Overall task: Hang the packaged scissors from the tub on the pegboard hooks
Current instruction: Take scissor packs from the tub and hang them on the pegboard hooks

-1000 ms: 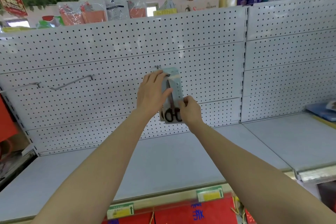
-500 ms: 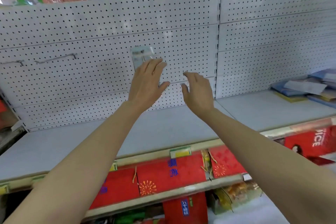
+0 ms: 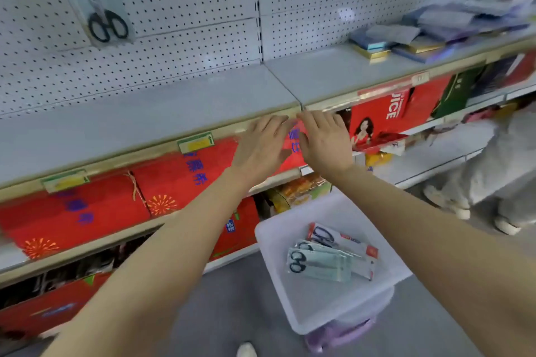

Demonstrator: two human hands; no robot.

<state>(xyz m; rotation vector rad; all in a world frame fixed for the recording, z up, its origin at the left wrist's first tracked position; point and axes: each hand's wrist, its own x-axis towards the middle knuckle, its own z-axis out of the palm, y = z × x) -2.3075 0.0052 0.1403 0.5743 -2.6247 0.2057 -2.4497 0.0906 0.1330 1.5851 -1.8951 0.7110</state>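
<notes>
One pack of black-handled scissors (image 3: 98,9) hangs on the white pegboard (image 3: 179,3) at the upper left. A white tub (image 3: 278,269) stands on the floor at the lower right, with several packaged scissors (image 3: 327,258) lying flat inside it. My left hand (image 3: 261,145) and my right hand (image 3: 324,139) hover side by side in front of the shelf edge, above the tub. Both are empty with fingers spread.
A grey shelf (image 3: 174,104) runs below the pegboard, with price tags on its front rail. Red boxes (image 3: 87,211) fill the shelf underneath. Stacked flat goods (image 3: 420,35) lie on the shelf at the right. Another person's legs and shoes (image 3: 493,182) stand at the right.
Both hands let go of the scissors pack, which now hangs on the pegboard. They have dropped down from the board to shelf height, and my view has tilted down to the tub.
</notes>
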